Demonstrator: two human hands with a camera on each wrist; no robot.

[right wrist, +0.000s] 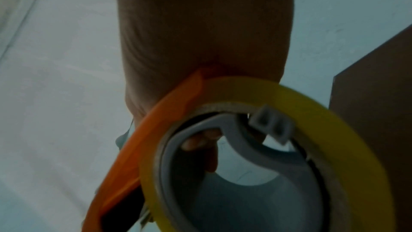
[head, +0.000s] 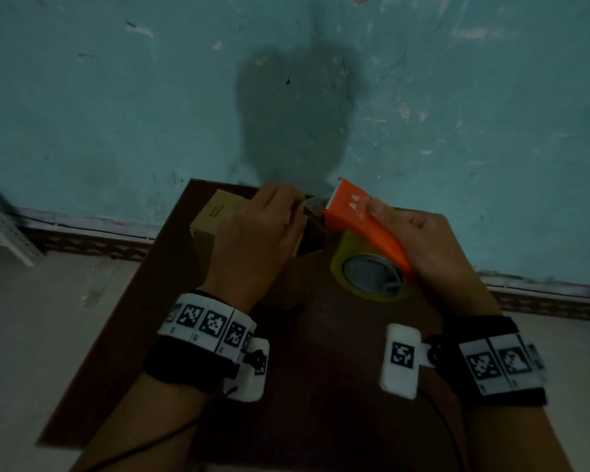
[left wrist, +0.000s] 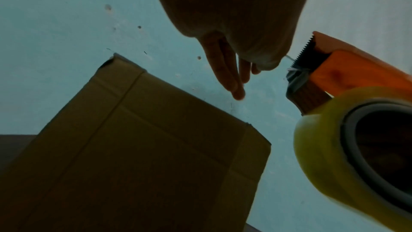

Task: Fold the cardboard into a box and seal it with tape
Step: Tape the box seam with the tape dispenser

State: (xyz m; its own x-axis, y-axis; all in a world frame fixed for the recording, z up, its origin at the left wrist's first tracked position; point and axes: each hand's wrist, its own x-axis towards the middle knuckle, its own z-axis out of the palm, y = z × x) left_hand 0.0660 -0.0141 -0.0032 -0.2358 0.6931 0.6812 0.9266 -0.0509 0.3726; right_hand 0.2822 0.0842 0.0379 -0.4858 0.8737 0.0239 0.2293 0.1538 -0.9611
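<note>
A folded brown cardboard box [head: 215,212] stands at the far left of the dark brown table [head: 321,403]; in the left wrist view the box [left wrist: 144,147] shows a taped seam. My left hand [head: 298,201] hovers over the box's right end, thumb and forefinger pinching the tape's free end at the serrated blade, with the other fingers [left wrist: 231,80] hanging straight. My right hand [head: 433,247] grips the orange tape dispenser [head: 358,216], tilted with its blade toward the box. The yellow tape roll [head: 338,264] sits on its grey hub [right wrist: 234,147].
A teal wall [head: 286,80] rises right behind the table's far edge. A grey metal rack leg [head: 4,229] stands on the pale floor at the left. Bare tabletop lies between my wrists and toward me.
</note>
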